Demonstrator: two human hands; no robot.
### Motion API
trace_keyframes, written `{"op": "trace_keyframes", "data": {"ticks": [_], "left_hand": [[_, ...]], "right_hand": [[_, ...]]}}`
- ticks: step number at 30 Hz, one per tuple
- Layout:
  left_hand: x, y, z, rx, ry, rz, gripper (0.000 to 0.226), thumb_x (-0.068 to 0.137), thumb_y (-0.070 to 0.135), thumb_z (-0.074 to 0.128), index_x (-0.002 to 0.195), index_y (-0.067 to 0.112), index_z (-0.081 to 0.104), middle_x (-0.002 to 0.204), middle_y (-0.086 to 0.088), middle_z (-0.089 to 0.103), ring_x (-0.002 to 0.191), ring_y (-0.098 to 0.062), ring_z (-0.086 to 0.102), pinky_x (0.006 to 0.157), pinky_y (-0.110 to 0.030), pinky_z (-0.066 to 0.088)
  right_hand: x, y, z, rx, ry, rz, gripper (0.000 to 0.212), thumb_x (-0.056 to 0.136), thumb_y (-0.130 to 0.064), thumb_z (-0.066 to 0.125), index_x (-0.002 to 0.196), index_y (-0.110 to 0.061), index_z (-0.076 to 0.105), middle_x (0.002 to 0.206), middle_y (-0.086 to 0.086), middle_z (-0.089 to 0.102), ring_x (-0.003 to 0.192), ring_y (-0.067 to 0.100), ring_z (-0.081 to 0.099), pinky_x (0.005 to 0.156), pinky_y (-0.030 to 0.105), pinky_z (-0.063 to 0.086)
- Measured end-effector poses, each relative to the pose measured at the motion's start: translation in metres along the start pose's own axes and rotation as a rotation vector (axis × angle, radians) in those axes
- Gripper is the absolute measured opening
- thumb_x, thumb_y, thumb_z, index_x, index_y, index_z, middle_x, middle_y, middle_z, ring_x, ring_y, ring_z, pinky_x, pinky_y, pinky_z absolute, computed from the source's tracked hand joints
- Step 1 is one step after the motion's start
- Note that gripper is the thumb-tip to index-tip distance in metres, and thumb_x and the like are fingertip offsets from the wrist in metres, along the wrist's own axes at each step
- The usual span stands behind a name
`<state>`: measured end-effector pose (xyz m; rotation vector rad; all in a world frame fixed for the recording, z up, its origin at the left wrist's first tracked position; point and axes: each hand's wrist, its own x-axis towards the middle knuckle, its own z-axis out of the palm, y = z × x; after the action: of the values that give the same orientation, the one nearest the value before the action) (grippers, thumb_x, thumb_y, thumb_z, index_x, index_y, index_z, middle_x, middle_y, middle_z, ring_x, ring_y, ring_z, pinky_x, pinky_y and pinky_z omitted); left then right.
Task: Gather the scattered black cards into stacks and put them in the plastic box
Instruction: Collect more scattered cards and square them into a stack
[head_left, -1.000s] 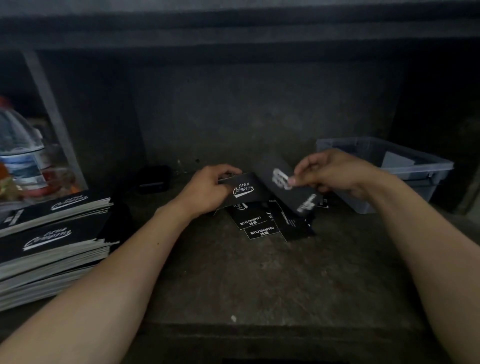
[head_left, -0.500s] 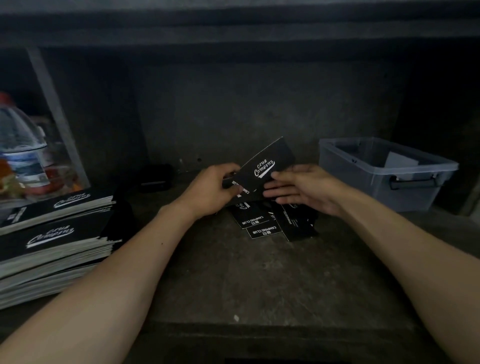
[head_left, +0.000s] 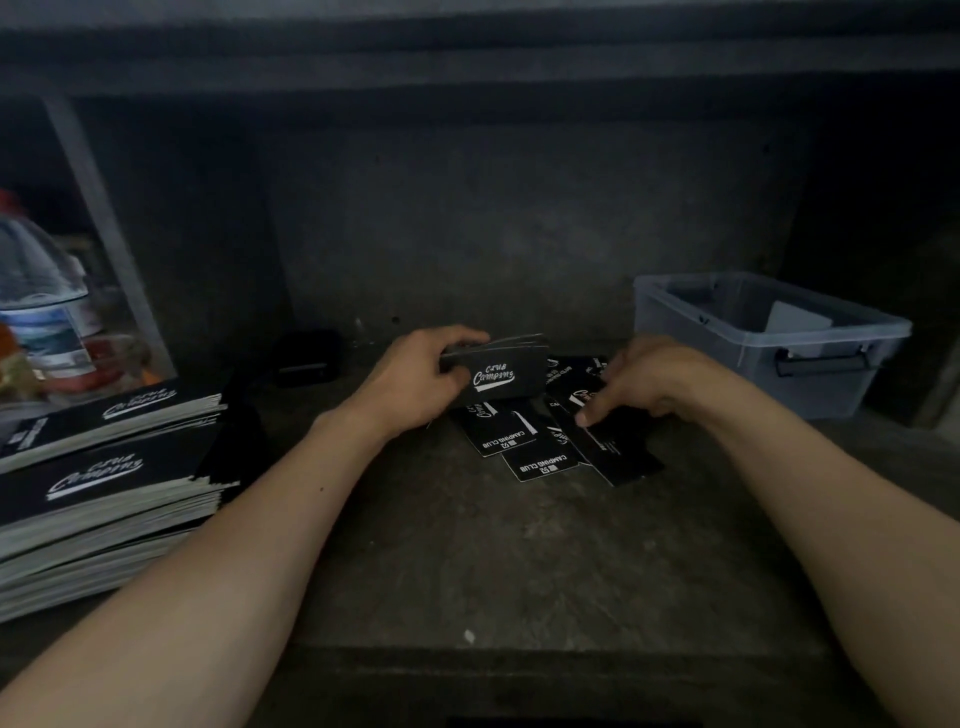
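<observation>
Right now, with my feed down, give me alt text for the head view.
The left hand holds a small stack of black cards above a dark shelf, while the right hand reaches onto the scattered cards beside it. A plastic box sits to the right, with tall piles of booklets on the left.

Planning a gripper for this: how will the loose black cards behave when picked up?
Probably thin and light: the loose cards lie flat and overlapping, so edges may be hard to catch. Likely stiffish: the stack in the left hand shows no bend.
</observation>
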<state>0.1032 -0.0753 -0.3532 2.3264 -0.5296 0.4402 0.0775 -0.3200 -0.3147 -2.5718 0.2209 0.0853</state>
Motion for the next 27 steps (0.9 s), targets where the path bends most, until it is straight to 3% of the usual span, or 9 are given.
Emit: {"op": "trace_keyframes", "data": {"ticks": [4,8,11,13,16,19,24,27], "left_hand": [[0.004,-0.005,-0.002,-0.034,0.140,-0.050,0.047,0.086,0.003,0.059,0.126,0.027,0.067,0.118,0.006,0.072,0.110,-0.010,0.066,0.103,-0.032,0.050],[0.004,-0.006,0.001,-0.014,0.045,-0.077,0.045,0.089,0.006,0.058,0.125,0.031,0.066,0.115,0.009,0.072,0.107,-0.010,0.066,0.103,-0.034,0.050],[0.004,-0.002,0.002,-0.147,-0.015,-0.131,0.038,0.088,0.017,0.054,0.115,0.039,0.070,0.099,0.013,0.073,0.091,-0.006,0.067,0.098,-0.038,0.053],[0.004,0.001,0.001,-0.225,-0.050,-0.142,0.033,0.083,0.033,0.054,0.111,0.043,0.070,0.099,0.013,0.074,0.095,-0.008,0.068,0.099,-0.041,0.053],[-0.001,0.004,0.001,-0.169,-0.094,-0.066,0.036,0.081,0.053,0.073,0.114,0.038,0.069,0.104,0.015,0.073,0.100,-0.003,0.067,0.095,-0.032,0.053],[-0.003,0.002,0.003,-0.007,-0.099,0.039,0.031,0.082,0.037,0.080,0.112,0.033,0.070,0.104,0.014,0.073,0.095,0.000,0.068,0.092,-0.033,0.055],[-0.001,-0.003,0.002,-0.091,-0.018,0.048,0.026,0.086,0.020,0.078,0.111,0.025,0.073,0.102,0.010,0.075,0.094,-0.005,0.070,0.091,-0.038,0.056],[0.001,-0.004,-0.002,-0.128,0.056,0.034,0.037,0.082,0.017,0.081,0.117,0.026,0.070,0.104,0.008,0.075,0.097,-0.005,0.070,0.095,-0.036,0.056]], "right_hand": [[0.000,0.004,-0.010,0.183,-0.008,-0.097,0.040,0.068,-0.002,0.082,0.102,-0.019,0.070,0.088,-0.001,0.064,0.083,0.015,0.060,0.059,0.025,0.049],[0.003,0.004,-0.011,0.419,0.026,-0.243,0.030,0.071,0.005,0.073,0.082,-0.023,0.075,0.081,0.001,0.072,0.078,0.011,0.065,0.068,0.023,0.052],[0.003,0.002,-0.004,0.442,0.007,-0.332,0.030,0.072,0.005,0.073,0.089,-0.020,0.077,0.081,-0.003,0.072,0.074,0.004,0.065,0.065,0.014,0.049],[0.003,0.001,0.004,0.523,0.007,-0.428,0.032,0.072,0.009,0.073,0.096,-0.012,0.074,0.082,0.000,0.071,0.068,0.001,0.065,0.062,0.011,0.050],[0.008,-0.001,0.015,0.653,0.102,-0.491,0.033,0.071,0.010,0.076,0.097,-0.010,0.070,0.083,0.002,0.072,0.067,0.002,0.067,0.063,0.013,0.053],[0.015,0.000,0.024,0.755,0.182,-0.500,0.034,0.069,0.010,0.079,0.091,-0.013,0.068,0.083,0.002,0.072,0.069,0.004,0.068,0.068,0.015,0.054],[0.019,-0.003,0.031,0.860,0.247,-0.492,0.035,0.067,0.006,0.082,0.092,-0.013,0.066,0.081,-0.001,0.067,0.066,0.002,0.063,0.064,0.012,0.051],[0.028,0.002,0.029,0.687,0.276,-0.407,0.038,0.065,-0.001,0.086,0.091,-0.018,0.064,0.079,-0.005,0.065,0.069,0.006,0.062,0.064,0.016,0.051]]}}
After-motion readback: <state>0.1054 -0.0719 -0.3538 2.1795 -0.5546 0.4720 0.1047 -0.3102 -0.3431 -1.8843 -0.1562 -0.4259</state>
